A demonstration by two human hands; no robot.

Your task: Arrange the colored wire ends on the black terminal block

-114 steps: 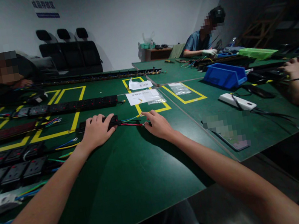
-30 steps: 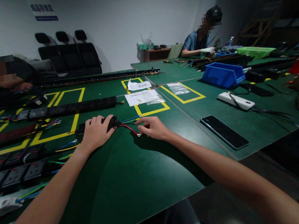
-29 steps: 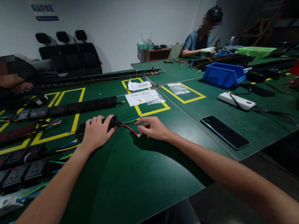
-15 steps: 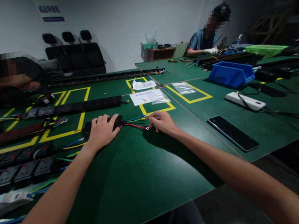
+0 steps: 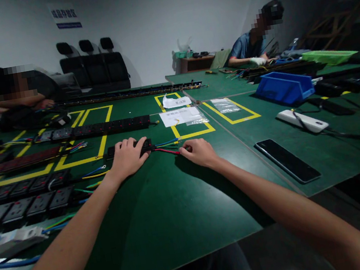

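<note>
On the green table, my left hand [image 5: 129, 158] lies over a small black block [image 5: 147, 144], its thumb at the near side and fingers across the top, holding it down. The hand hides most of the block. Blue and yellow-tipped wires [image 5: 169, 142] and a red wire [image 5: 166, 150] come out of its right end. My right hand [image 5: 200, 152] pinches the end of the red wire between thumb and fingers, hiding its ring terminal. Beyond the fingertips, the ends of the other wires lie loose.
Black socket strips [image 5: 26, 207] with loose wires fill the left side. A phone [image 5: 287, 160], a white power strip [image 5: 302, 120] and a blue bin [image 5: 285, 87] stand to the right. Paper labels [image 5: 180, 116] lie behind my hands. Two people sit across the table.
My right hand has closed on the end of the red wire, whose ring terminal showed before. My left hand stays on the block. The view has shifted slightly.
</note>
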